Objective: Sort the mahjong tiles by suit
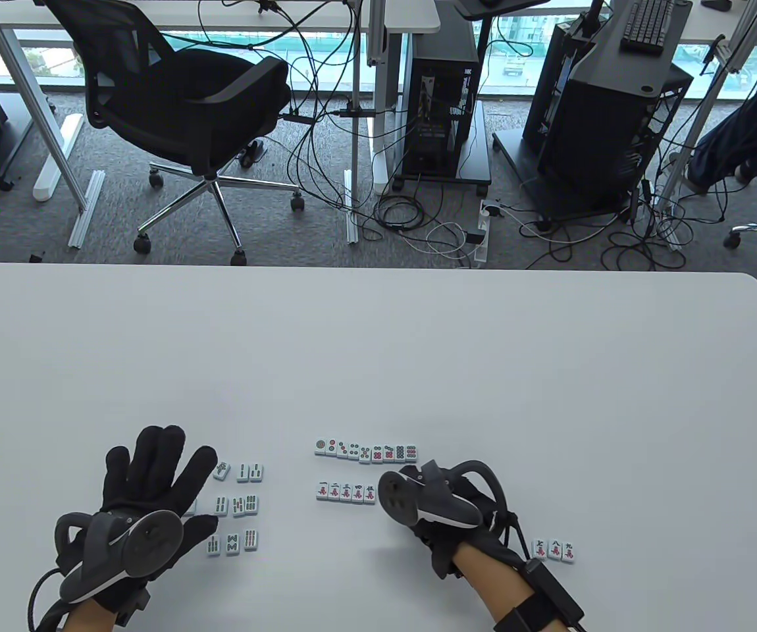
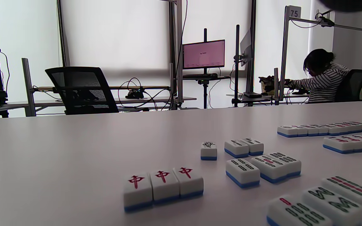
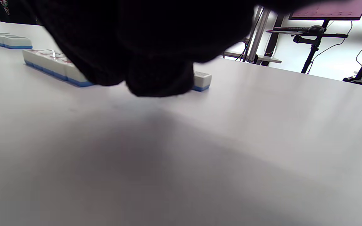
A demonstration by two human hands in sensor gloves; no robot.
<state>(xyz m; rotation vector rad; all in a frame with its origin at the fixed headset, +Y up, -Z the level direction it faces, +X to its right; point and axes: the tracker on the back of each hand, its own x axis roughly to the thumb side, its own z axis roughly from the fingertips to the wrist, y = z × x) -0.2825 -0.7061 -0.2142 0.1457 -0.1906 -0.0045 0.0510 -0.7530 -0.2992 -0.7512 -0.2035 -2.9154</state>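
White table (image 1: pixel 378 342) carrying white blue-backed mahjong tiles (image 1: pixel 365 451) in rows near its front edge, black-gloved left hand (image 1: pixel 155 480) fingers spread flat, black-gloved right hand (image 1: pixel 434 503) grip hidden, cannot tell.

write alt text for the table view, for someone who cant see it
Two gloved hands rest on a white table among face-up mahjong tiles: the left hand spread flat beside loose bamboo tiles, the right hand at the end of a character row, below a dot row. Three character tiles sit apart at right.
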